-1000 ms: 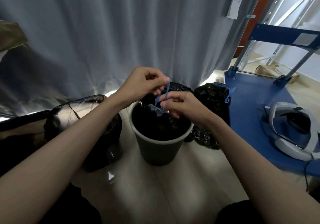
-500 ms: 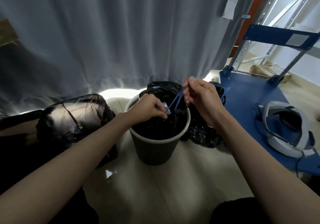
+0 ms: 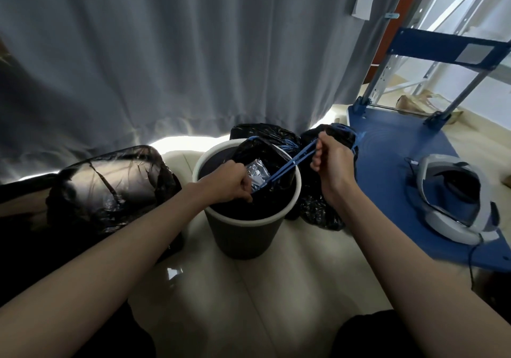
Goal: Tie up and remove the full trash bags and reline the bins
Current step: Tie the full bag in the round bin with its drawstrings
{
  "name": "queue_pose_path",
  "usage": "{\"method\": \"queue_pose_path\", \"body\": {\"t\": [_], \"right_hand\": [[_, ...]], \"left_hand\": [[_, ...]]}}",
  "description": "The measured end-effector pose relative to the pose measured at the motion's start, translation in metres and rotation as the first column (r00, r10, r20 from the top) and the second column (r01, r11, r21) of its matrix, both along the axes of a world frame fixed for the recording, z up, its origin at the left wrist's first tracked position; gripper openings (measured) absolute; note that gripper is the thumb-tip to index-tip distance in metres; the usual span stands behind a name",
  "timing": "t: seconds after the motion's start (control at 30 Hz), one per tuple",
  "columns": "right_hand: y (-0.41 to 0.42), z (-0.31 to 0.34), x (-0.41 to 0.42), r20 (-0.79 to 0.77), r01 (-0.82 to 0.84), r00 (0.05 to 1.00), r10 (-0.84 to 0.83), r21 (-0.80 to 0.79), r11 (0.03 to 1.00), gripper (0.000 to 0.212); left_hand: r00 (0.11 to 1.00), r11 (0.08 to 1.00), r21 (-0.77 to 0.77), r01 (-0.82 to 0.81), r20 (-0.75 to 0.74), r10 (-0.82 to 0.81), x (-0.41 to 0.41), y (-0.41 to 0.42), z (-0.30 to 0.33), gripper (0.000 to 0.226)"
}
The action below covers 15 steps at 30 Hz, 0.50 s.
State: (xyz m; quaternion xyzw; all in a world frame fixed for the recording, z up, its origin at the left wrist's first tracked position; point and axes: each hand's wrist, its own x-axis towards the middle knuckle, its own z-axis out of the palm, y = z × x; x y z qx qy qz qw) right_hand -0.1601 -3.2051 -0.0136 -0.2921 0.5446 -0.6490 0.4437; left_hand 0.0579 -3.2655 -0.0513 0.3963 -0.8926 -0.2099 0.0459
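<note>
A dark round bin (image 3: 243, 236) with a pale rim stands on the floor in the middle. Inside it sits a black trash bag (image 3: 265, 150) with a blue drawstring (image 3: 290, 164). My left hand (image 3: 232, 182) is inside the bin's mouth and pinches the near end of the drawstring beside a silvery wrapper (image 3: 257, 174). My right hand (image 3: 333, 158) holds the other end, pulled taut up and to the right over the rim.
A large black bag (image 3: 110, 186) lies left of the bin, and a tied black bag (image 3: 323, 208) sits behind it on the right. A blue cart platform (image 3: 392, 169) carries a white headset (image 3: 464, 203). A grey curtain (image 3: 193, 53) hangs behind.
My hands have moved apart: the left has dropped into the bin's mouth, the right has pulled the drawstring out to the right, drawing it taut.
</note>
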Motion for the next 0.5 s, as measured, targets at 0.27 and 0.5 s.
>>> {"method": "queue_pose_path", "body": {"t": [0.27,0.5], "right_hand": [[0.000,-0.030,-0.028,-0.515,-0.006,0.787,0.341,0.546,0.838,0.033],[-0.034,-0.026,-0.014,-0.697,0.124,0.688,0.205,0.390,0.912,0.012]], "left_hand": [[0.917,0.962,0.218,-0.164,-0.327,0.230,0.018,-0.029,0.030,0.020],[0.868,0.900,-0.117,-0.420,-0.343,0.360,-0.010,-0.076,0.033,0.039]]}}
